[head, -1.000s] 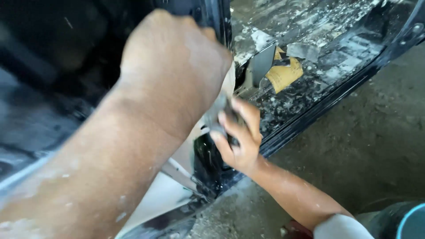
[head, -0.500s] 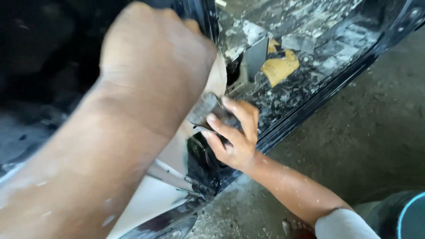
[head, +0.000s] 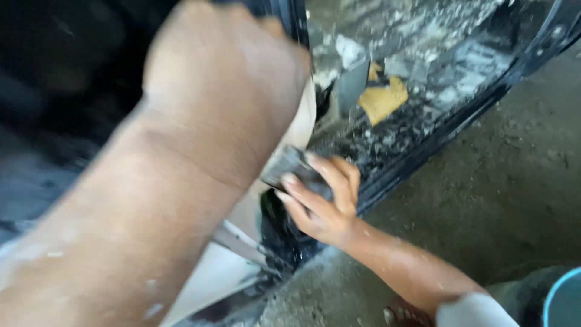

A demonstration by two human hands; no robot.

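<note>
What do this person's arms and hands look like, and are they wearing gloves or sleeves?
No gloves: both hands are bare. The left hand and its forearm, large and blurred close to the camera, are flecked with pale dust or paint. The right hand has a bare forearm too, ending in a light short sleeve near the elbow.

**Bare, dust-flecked arms and a pale rolled sleeve**

The left hand is bare, with no glove, ring or watch to be seen. Pale flecks and smears of dust or filler speckle the forearm behind that grip. The right hand is bare too, with short nails and a sheen on the forearm behind it. Further back from that grip, a light grey-white sleeve sits rolled near the elbow.
</note>
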